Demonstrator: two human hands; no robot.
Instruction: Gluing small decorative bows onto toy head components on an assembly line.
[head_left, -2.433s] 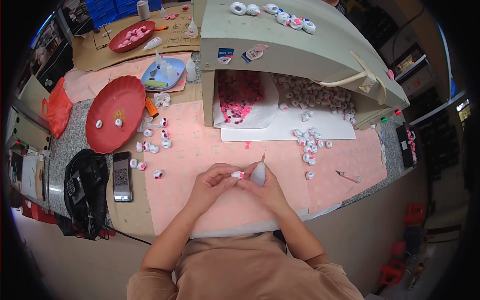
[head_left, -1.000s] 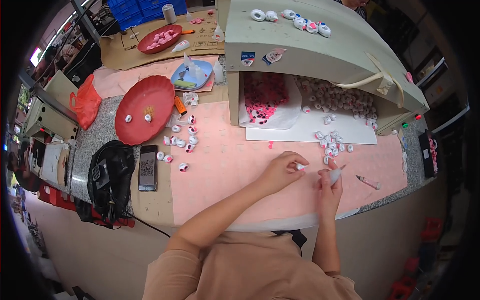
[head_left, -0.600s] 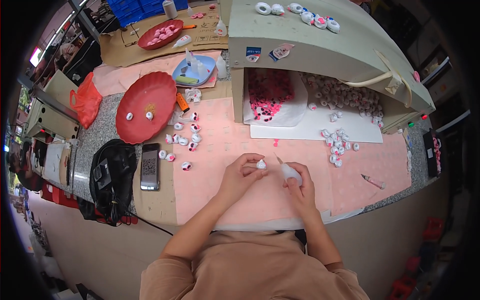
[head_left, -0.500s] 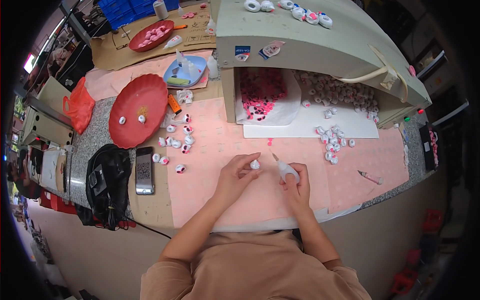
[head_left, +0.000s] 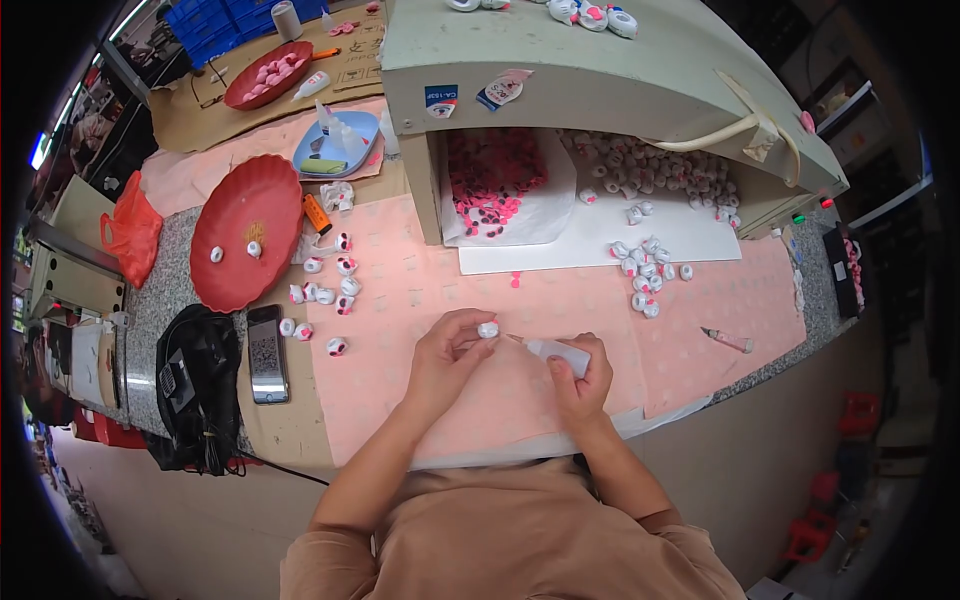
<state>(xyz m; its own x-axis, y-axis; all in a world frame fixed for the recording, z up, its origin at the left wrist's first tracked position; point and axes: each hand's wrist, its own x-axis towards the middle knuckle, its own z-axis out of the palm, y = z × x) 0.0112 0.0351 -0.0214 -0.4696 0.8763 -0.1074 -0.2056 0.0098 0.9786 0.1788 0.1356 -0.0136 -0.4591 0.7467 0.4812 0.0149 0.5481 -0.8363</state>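
— What do the hands hold?
— The left hand (head_left: pixel 447 358) pinches a small white piece (head_left: pixel 488 329); the right hand (head_left: pixel 580 382) grips a small squeeze bottle (head_left: pixel 556 352), its nozzle almost touching that piece.
— Where?
— Over the pink mat (head_left: pixel 430 290), with the phone (head_left: pixel 266 353) off to the piece's left.

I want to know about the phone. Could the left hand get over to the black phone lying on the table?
Probably yes. The left hand pinches a small white piece, and the phone lies flat to its left. Only bare pink mat and one small white and pink piece lie between, but the fingers are busy.
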